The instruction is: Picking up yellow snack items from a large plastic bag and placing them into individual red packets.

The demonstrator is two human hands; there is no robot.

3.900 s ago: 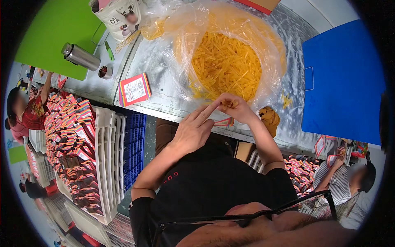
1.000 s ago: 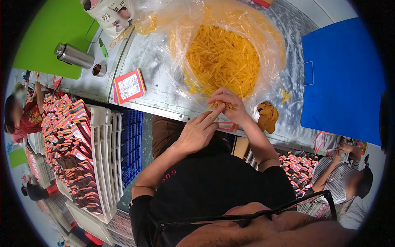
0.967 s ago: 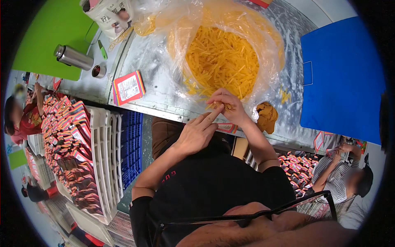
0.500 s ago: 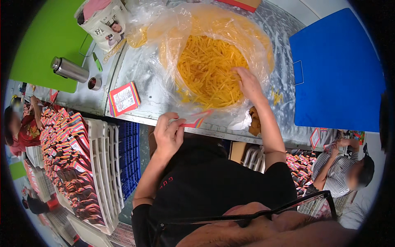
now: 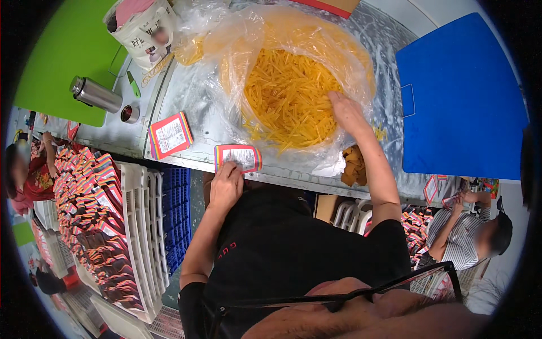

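My left hand (image 5: 227, 183) pinches the near edge of a flat red packet (image 5: 238, 156) with striped ends and a white printed panel, at the table's front edge. Farther off, a large see-through plastic bag (image 5: 226, 79) lies open, filled with thin yellow strips (image 5: 288, 96). My right hand (image 5: 348, 114) reaches to the right side of this heap. Its fingers are drawn together and touch the strips; what lies between the fingertips is hidden. Left of the held packet, a similar red packet (image 5: 170, 135) lies on the table, its printed panel up.
A steel flask (image 5: 96, 95), a small cup (image 5: 130, 114) and a green-handled knife (image 5: 133, 85) are at left. Brown scraps (image 5: 354, 166) sit near the front edge. Crates (image 5: 141, 237) with many packets stand below left. A blue board (image 5: 463, 96) is at right; co-workers sit both sides.
The packet in my left hand has come down flat at the table edge, printed panel up. My right hand has shifted slightly right along the heap of strips.
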